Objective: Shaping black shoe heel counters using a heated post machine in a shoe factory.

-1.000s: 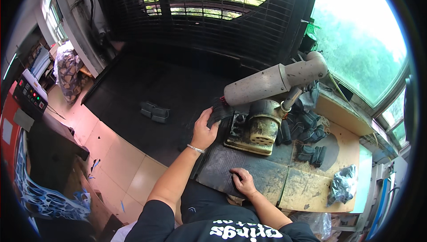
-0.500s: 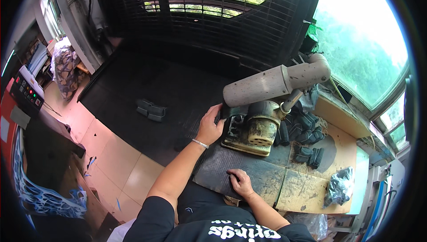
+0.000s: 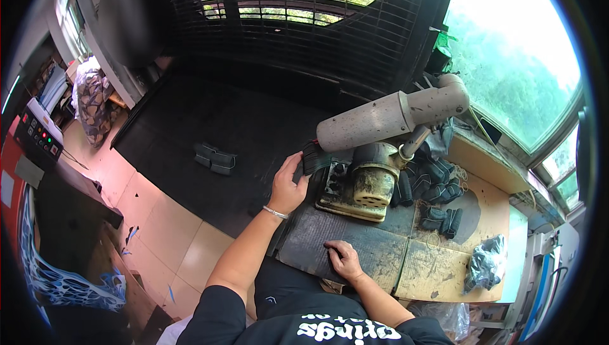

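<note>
My left hand [image 3: 290, 185] is closed on a black ribbed bundle [image 3: 312, 158], whose exact kind I cannot make out. It holds this bundle just beside the lower left end of a grey cylindrical machine housing [image 3: 365, 123]. Below the housing stands the machine's worn, dirty cream-coloured base with a round motor [image 3: 372, 186]. My right hand [image 3: 346, 261] lies on the blackened cardboard [image 3: 317, 240] in front of the machine, fingers loosely apart and holding nothing.
Several dark tied bundles [image 3: 438, 183] lie right of the machine, near a clear bag of dark pieces [image 3: 486, 264]. Two more bundles [image 3: 214, 158] sit on the black surface [image 3: 171, 123] at left. A control panel [image 3: 43, 134] stands far left. A blurred dark shape [image 3: 132, 18] covers the upper left.
My left hand has drawn slightly left and down from the machine housing, so more of the black bundle shows. A blurred dark shape has appeared at the upper left. My right hand stays put.
</note>
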